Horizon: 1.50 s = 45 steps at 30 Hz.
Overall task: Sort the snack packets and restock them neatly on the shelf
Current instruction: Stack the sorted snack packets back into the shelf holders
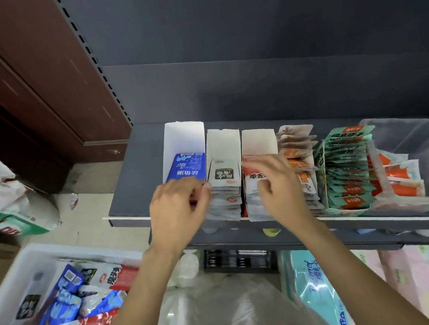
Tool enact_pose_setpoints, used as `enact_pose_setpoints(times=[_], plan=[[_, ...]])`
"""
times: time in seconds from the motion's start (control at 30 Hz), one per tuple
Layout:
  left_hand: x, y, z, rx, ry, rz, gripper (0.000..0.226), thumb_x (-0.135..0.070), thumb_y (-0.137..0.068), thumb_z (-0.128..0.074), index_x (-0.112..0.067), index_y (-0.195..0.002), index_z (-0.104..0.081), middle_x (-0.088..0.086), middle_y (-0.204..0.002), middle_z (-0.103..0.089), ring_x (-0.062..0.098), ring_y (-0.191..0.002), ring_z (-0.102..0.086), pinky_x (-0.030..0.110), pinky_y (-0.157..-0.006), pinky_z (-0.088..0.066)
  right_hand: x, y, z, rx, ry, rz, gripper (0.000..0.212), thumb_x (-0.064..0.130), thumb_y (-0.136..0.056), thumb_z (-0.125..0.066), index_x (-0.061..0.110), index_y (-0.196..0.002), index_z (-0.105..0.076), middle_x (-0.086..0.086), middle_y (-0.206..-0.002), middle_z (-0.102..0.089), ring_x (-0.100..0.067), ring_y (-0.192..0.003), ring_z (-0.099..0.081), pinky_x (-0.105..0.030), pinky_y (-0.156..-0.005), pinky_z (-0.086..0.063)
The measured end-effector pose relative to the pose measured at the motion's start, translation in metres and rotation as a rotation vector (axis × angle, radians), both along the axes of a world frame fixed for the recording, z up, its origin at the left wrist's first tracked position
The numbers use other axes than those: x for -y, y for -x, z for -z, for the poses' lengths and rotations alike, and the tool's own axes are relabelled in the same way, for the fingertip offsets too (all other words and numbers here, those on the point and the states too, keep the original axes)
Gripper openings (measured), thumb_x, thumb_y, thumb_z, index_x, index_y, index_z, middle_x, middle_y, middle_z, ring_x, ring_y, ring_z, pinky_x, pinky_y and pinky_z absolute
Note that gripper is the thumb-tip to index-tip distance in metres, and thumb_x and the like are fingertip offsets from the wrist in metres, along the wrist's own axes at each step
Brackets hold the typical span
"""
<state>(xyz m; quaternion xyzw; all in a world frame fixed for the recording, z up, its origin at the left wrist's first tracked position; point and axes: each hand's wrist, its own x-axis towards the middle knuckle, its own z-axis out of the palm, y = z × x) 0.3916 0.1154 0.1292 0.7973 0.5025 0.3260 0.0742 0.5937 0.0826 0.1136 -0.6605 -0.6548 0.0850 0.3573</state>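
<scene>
At centre frame both hands work at the front of a dark grey metal shelf point(131, 182). The left hand point(179, 210) has its fingers curled, fingertips pinching the left edge of a row of white packets with a black label point(225, 189) standing in an open white cardboard display box point(223, 144). The right hand point(276, 183) is loosely curled, its fingertips resting on the tops of red and white packets point(252, 181) in the next box to the right; whether it grips one cannot be told. Left of these, a taller white box holds blue packets point(190, 167). Right of the hands stand rows of orange packets point(299, 159) and green packets point(348, 171). At lower left a white plastic crate point(11, 292) holds mixed blue and red snack packets point(71, 314). Below the shelf lie wrapped tissue packs point(316, 287).
</scene>
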Motion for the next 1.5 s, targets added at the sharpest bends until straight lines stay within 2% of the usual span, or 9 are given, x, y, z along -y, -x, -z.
enact_pose_setpoints(times=[0.13,0.33,0.6,0.73,0.87,0.97,1.13,1.27,1.5], plan=[[0.046,0.031,-0.015,0.26,-0.104,-0.144,0.033,-0.028,-0.093,-0.045,-0.013,-0.063,-0.048,-0.007,-0.06,-0.041,0.012,-0.058,-0.034,0.028,-0.058,-0.028,0.041,0.025,-0.026,-0.269,-0.104,-0.082,0.032,0.011,-0.087,-0.042,0.01,-0.107,-0.066,0.006,-0.09,-0.065,-0.001,-0.083,-0.059,-0.005,-0.076,-0.043],[0.122,0.116,0.033,-0.031,0.208,-0.348,0.029,-0.037,-0.085,-0.046,-0.016,-0.071,-0.059,-0.004,-0.069,-0.06,0.019,-0.073,-0.052,0.031,-0.064,-0.039,0.071,0.109,0.01,0.019,0.262,-0.546,0.029,0.021,-0.094,-0.042,0.02,-0.112,-0.065,0.006,-0.102,-0.069,-0.014,-0.088,-0.064,-0.029,-0.07,-0.05],[0.166,0.274,0.106,-0.329,0.713,-0.586,0.026,-0.03,-0.089,-0.059,-0.017,-0.109,-0.067,0.007,-0.111,-0.068,0.028,-0.106,-0.056,0.035,-0.086,-0.044,0.094,0.242,0.071,0.256,0.567,-0.837,0.033,0.015,-0.095,-0.045,0.02,-0.124,-0.058,0.001,-0.123,-0.06,-0.016,-0.112,-0.054,-0.031,-0.089,-0.048],[0.137,0.324,0.125,-0.416,0.787,-0.506,0.04,-0.035,-0.089,-0.06,-0.018,-0.125,-0.059,0.006,-0.129,-0.059,0.027,-0.12,-0.05,0.04,-0.101,-0.041,0.077,0.3,0.098,0.345,0.645,-0.741,0.037,0.013,-0.094,-0.05,0.015,-0.131,-0.051,-0.004,-0.127,-0.056,-0.021,-0.115,-0.052,-0.034,-0.096,-0.045],[0.106,0.343,0.159,-0.558,0.794,-0.166,0.07,-0.043,-0.086,-0.062,-0.019,-0.145,-0.034,0.005,-0.147,-0.038,0.026,-0.136,-0.03,0.039,-0.113,-0.025,0.061,0.334,0.142,0.603,0.805,-0.636,0.06,0.014,-0.088,-0.06,0.021,-0.142,-0.035,-0.009,-0.142,-0.038,-0.031,-0.133,-0.033,-0.043,-0.109,-0.033],[0.089,0.339,0.182,-0.649,0.817,0.064,0.082,-0.043,-0.086,-0.061,-0.016,-0.15,-0.017,0.008,-0.151,-0.028,0.027,-0.139,-0.023,0.04,-0.115,-0.018,0.063,0.348,0.157,0.54,0.862,-0.471,0.065,0.026,-0.088,-0.063,0.025,-0.144,-0.029,-0.007,-0.142,-0.038,-0.027,-0.132,-0.034,-0.041,-0.11,-0.031],[0.073,0.338,0.204,-0.709,0.824,0.202,0.055,-0.038,-0.085,-0.06,-0.013,-0.129,-0.04,0.008,-0.126,-0.053,0.027,-0.118,-0.048,0.037,-0.1,-0.032,0.069,0.368,0.161,0.558,0.878,-0.293,0.065,0.04,-0.088,-0.059,0.026,-0.143,-0.027,-0.006,-0.137,-0.043,-0.026,-0.128,-0.036,-0.041,-0.108,-0.026],[0.055,0.341,0.198,-0.494,0.978,0.224,0.035,-0.03,-0.085,-0.062,-0.012,-0.115,-0.054,0.008,-0.114,-0.063,0.028,-0.107,-0.059,0.036,-0.087,-0.045,0.071,0.381,0.157,0.374,0.868,-0.171,0.064,0.036,-0.09,-0.057,0.028,-0.145,-0.025,-0.004,-0.138,-0.045,-0.027,-0.132,-0.031,-0.044,-0.113,-0.016],[0.046,0.347,0.199,-0.615,0.951,0.291,0.055,-0.03,-0.078,-0.073,-0.017,-0.124,-0.048,0.005,-0.12,-0.056,0.024,-0.111,-0.054,0.036,-0.091,-0.048,0.076,0.389,0.141,0.047,0.777,0.081,0.052,0.022,-0.092,-0.056,0.023,-0.139,-0.036,-0.005,-0.139,-0.047,-0.025,-0.127,-0.04,-0.038,-0.108,-0.031]])
